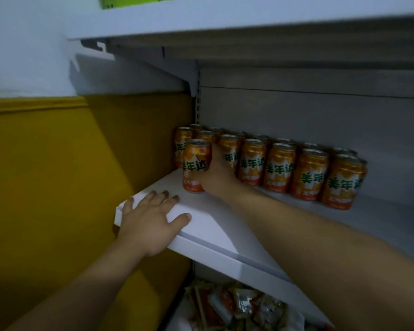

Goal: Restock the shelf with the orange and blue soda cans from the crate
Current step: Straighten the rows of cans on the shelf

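Orange is what catches the eye: one orange soda can (197, 166) stands upright near the left end of the white shelf (225, 225), a little forward of the rows of like cans (280, 163) packed along the shelf's back. The person's right grip (216, 174) is wrapped round this can from its right side, fingers curling behind it, the bare forearm reaching in across the shelf's front edge. Whether the can's base rests fully on the shelf board I cannot quite tell, though it looks to be touching. The left grip (148, 223) holds nothing; it lies flat and spread on the shelf's front left corner, fingers straight on the top, thumb out toward the right. Above the shelf hangs another white board (249, 22) (something green (129, 0) peeks over its top). Left of the shelf is a mustard-yellow wall (58, 175), and below the shelf crinkly snack packets (237, 304) lie in a heap.
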The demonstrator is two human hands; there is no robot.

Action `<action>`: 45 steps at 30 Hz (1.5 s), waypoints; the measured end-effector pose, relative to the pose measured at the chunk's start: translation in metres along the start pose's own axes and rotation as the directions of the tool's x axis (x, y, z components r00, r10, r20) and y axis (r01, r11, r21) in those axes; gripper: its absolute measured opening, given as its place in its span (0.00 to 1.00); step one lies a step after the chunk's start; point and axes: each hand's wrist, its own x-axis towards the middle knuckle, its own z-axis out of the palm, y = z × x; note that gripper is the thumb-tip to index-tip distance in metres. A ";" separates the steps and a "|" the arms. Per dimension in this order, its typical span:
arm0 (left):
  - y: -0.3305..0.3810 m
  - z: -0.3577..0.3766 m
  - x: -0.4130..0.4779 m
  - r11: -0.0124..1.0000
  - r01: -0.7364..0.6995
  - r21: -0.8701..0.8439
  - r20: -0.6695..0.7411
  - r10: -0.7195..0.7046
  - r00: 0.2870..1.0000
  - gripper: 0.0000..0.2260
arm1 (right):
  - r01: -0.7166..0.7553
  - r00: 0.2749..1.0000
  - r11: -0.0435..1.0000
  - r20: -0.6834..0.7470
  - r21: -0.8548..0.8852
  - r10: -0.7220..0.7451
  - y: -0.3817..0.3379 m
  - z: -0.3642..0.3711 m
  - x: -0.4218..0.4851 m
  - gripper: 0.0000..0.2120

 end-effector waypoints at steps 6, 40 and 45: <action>-0.002 0.002 -0.001 0.999 -0.017 -0.037 -0.032 0.016 0.999 0.45 | -0.004 1.000 0.999 0.030 -0.040 0.005 -0.010 0.023 0.026 0.42; 0.117 -0.043 -0.086 0.896 -0.199 -0.396 0.252 0.315 0.915 0.35 | -0.337 0.927 0.727 -0.077 -0.598 0.366 -0.022 -0.182 -0.201 0.30; 0.224 -0.044 -0.173 0.777 -0.456 -0.433 0.210 0.579 0.788 0.34 | -0.527 0.834 0.562 -0.261 -0.637 0.486 -0.021 -0.262 -0.320 0.37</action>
